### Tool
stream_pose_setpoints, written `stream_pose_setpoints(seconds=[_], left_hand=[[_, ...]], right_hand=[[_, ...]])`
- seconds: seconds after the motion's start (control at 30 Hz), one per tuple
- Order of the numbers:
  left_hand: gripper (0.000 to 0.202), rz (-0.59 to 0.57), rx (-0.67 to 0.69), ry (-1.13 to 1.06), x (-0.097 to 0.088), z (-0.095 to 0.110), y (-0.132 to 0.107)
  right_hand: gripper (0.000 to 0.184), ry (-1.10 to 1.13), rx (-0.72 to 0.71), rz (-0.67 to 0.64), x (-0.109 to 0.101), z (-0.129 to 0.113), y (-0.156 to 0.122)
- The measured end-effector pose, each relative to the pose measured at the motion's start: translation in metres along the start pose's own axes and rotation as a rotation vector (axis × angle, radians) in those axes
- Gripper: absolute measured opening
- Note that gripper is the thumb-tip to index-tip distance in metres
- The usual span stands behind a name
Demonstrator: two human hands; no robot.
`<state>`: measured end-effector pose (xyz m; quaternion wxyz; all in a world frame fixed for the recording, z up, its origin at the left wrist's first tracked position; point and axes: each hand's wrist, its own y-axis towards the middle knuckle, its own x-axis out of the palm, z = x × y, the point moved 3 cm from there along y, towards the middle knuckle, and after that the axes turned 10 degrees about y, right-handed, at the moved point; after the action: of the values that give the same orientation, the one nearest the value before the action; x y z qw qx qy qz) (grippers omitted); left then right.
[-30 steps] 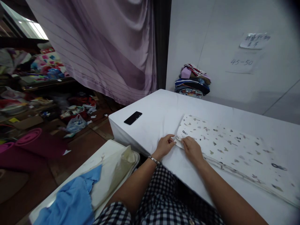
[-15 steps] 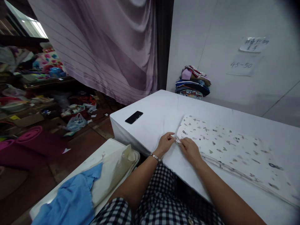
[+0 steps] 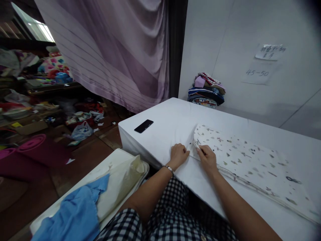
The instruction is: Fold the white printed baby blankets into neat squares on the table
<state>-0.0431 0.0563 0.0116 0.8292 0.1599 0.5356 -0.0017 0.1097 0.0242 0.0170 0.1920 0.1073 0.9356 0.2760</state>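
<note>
A white cloth [image 3: 240, 157] printed with small leaves and insects lies folded in layers on the white-covered table [image 3: 165, 117]. At its near left corner, my right hand [image 3: 208, 159] pinches the upper layers and holds them slightly lifted. My left hand [image 3: 179, 154], with a bracelet at the wrist, rests on the table just left of that corner. Its fingers are curled closed, and the fingertips meet the edge of a lower layer of the cloth. The fingertips themselves are partly hidden.
A black phone [image 3: 143, 126] lies near the table's left edge. A pile of folded fabrics [image 3: 207, 90] stands by the wall. Lower left, a side surface holds a blue cloth [image 3: 75, 211]. A purple curtain [image 3: 120, 50] hangs behind; pink rolls [image 3: 42, 154] stand on the cluttered floor.
My right hand has raised the cloth's corner layers, now bunched upward in its fingers. My left hand has turned knuckles-up and stays low at the corner.
</note>
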Motion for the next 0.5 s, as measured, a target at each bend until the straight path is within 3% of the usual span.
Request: stream_pose_setpoints(seconds=[0.3,0.5], left_hand=[[0.012,-0.084,-0.243,-0.386,0.004,-0.005,0.006],[0.006,-0.095,-0.272,-0.564,0.014,-0.008,0.007]], right_hand=[[0.022,-0.009,-0.009,-0.003,-0.001,-0.003,-0.001],[0.022,-0.062,-0.008,-0.013,0.0,0.005,0.0]])
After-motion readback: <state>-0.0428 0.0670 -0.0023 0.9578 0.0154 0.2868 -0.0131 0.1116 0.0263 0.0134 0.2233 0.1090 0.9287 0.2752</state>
